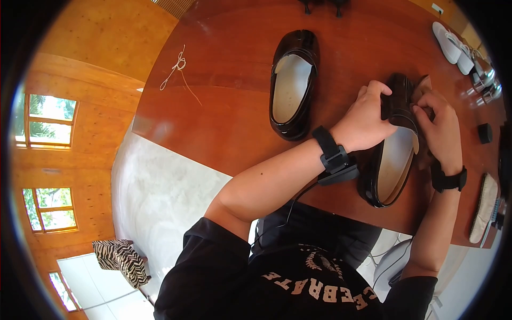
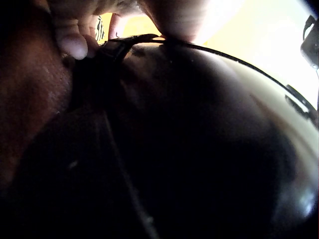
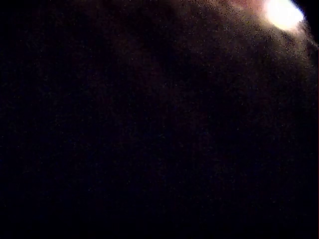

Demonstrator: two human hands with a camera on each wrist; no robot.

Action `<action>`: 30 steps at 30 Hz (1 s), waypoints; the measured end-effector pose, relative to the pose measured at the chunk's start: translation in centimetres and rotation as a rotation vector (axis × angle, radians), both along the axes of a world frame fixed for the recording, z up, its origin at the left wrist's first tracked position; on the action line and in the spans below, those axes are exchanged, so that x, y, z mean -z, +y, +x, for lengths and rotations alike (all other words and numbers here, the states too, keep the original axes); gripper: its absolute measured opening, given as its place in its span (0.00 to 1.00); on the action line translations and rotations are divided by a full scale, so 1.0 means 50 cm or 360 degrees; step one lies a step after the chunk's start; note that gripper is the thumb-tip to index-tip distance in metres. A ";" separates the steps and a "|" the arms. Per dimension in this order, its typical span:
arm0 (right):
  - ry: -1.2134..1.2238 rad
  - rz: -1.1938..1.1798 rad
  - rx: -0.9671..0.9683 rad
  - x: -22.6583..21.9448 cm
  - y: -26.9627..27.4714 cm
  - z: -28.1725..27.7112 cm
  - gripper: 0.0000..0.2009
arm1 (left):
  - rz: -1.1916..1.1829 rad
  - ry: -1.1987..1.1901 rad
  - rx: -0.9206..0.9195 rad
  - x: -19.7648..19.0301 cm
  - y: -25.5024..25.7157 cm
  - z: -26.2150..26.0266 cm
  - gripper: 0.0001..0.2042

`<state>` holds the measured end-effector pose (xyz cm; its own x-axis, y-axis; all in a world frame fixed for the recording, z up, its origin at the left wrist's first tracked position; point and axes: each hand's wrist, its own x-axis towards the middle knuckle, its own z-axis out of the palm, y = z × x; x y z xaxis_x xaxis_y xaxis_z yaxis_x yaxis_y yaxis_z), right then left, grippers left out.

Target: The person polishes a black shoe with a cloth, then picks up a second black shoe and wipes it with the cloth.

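A glossy black loafer point(image 1: 392, 154) with a pale insole stands toe-away near the front of the table in the head view. My left hand point(image 1: 365, 120) grips its upper from the left side, thumb by the opening. On the shoe's other side, my right hand point(image 1: 444, 125) has curled fingers and pinches a brown cloth point(image 1: 424, 83) against the upper. The shoe's dark, shiny surface point(image 2: 199, 109) fills much of the left wrist view, with fingertips point(image 2: 75, 46) at its edge. Dark brown blur covers nearly all the right wrist view.
The matching black loafer point(image 1: 290, 88) stands to the left on the brown table point(image 1: 229, 101). Farther left lies a thin pale string point(image 1: 180, 65). White shoes point(image 1: 450, 45), silvery objects point(image 1: 484, 74), a small black round item point(image 1: 484, 133) and a brush point(image 1: 484, 208) line the right side.
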<state>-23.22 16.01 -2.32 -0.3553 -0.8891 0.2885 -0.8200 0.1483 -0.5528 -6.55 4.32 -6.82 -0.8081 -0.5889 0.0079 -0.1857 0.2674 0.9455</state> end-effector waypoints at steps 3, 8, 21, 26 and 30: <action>-0.0081 0.0004 -0.0077 -0.006 0.001 0.002 0.07 | 0.0030 0.0057 0.0002 0.016 -0.002 -0.005 0.31; -0.0147 -0.0042 -0.0110 0.002 -0.003 -0.005 0.07 | 0.0067 0.0021 -0.0004 0.008 -0.001 -0.003 0.32; 0.0143 -0.0101 0.0258 0.063 -0.017 -0.050 0.09 | 0.0018 -0.0006 0.0010 0.011 -0.005 -0.003 0.32; 0.0176 -0.0062 0.0297 0.065 -0.017 -0.054 0.08 | 0.0006 -0.0020 0.0004 0.007 -0.003 -0.002 0.32; 0.0126 0.0026 0.0237 0.041 -0.011 -0.038 0.08 | 0.0010 0.0024 0.0000 0.012 -0.002 -0.003 0.32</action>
<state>-25.10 15.44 -4.38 -0.4602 -0.8332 0.3067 -0.8293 0.2800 -0.4836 -6.71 4.21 -7.39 -0.8081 -0.5888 0.0162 -0.1714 0.2614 0.9499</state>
